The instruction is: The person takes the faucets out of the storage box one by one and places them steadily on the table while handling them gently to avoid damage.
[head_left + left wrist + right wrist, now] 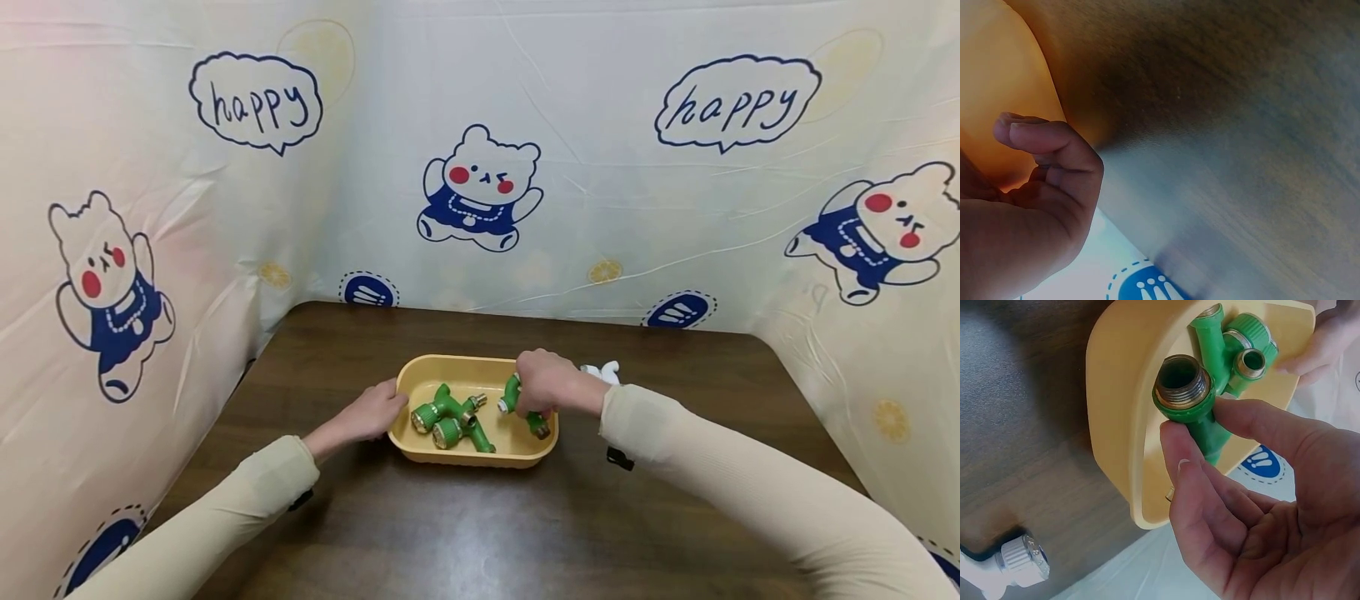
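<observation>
Beyond both grips, a printed curtain (480, 67) walls off a dark wooden table (480, 533), on which the yellow tray (472, 458) sits between the hands, its left end gripped by the left hand (372, 412). At the tray's other end, the right hand (550, 382) pinches a green fitting (1210, 439) near its threaded mouth between thumb and fingers; good handling probably means bracing the tray and moving the fitting slowly, clear of the rim and the green pieces (453, 406) left of the pinch.
</observation>
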### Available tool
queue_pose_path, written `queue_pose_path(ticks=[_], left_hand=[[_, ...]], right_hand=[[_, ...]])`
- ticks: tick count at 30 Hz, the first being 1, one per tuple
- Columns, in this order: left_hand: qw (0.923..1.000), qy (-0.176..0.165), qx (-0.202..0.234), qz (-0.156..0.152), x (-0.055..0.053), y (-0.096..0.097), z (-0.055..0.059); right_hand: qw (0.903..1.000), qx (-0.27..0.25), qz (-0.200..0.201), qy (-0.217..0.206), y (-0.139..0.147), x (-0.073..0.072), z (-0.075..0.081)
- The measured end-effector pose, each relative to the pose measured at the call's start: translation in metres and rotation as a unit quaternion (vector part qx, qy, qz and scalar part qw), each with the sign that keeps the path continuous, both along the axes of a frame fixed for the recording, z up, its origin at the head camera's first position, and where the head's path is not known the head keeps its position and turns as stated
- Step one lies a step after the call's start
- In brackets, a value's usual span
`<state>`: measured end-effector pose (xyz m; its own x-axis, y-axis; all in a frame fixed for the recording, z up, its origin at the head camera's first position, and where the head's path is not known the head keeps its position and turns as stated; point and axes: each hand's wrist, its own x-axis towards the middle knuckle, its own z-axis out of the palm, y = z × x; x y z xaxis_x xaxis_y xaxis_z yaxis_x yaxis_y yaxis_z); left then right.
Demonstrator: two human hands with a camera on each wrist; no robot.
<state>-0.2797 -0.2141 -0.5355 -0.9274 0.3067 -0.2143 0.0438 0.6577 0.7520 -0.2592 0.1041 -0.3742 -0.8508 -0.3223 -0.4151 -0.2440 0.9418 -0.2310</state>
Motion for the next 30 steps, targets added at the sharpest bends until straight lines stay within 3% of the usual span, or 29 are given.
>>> queue_pose_path(ticks=[2, 3, 6, 9, 10, 14, 26, 27, 30], left_hand=[[1.0, -0.004, -0.001, 0.005, -0.006, -0.002, -0.009], [1.0, -0.001, -0.001, 0.004, -0.008, -0.003, -0.012], [0.9999, -0.007, -0.001, 0.012, -0.01, -0.004, -0.016], [0.9997, -0.013, -0.004, 0.02, -0.011, -0.003, -0.015], [0.9997, -0.014, -0.004, 0.021, -0.011, -0.003, -0.015], [0.9995, -0.017, -0.008, 0.024, -0.011, -0.002, -0.014], [0.9994, -0.017, -0.019, 0.021, -0.01, -0.001, -0.011], [0.9997, -0.004, -0.02, 0.01, -0.003, 0.001, -0.003], [0.9998, -0.005, -0.019, 0.006, -0.001, 0.002, 0.0]], right_hand=[[1.0, 0.0, 0.001, -0.004, 0.002, -0.005, -0.006], [0.9998, -0.013, 0.014, 0.002, 0.009, -0.021, -0.031], [0.9998, -0.013, 0.017, -0.002, 0.011, -0.026, -0.036], [0.9997, -0.017, 0.016, 0.002, 0.011, -0.021, -0.029], [1.0, -0.006, 0.004, -0.002, 0.005, -0.006, -0.004], [0.9998, -0.011, 0.009, 0.017, 0.005, 0.006, 0.007], [0.9996, -0.016, 0.008, 0.022, 0.011, 0.009, 0.011], [0.9996, -0.017, 0.007, 0.023, 0.011, 0.009, 0.012], [0.9995, -0.019, 0.005, 0.024, 0.013, 0.01, 0.013]])
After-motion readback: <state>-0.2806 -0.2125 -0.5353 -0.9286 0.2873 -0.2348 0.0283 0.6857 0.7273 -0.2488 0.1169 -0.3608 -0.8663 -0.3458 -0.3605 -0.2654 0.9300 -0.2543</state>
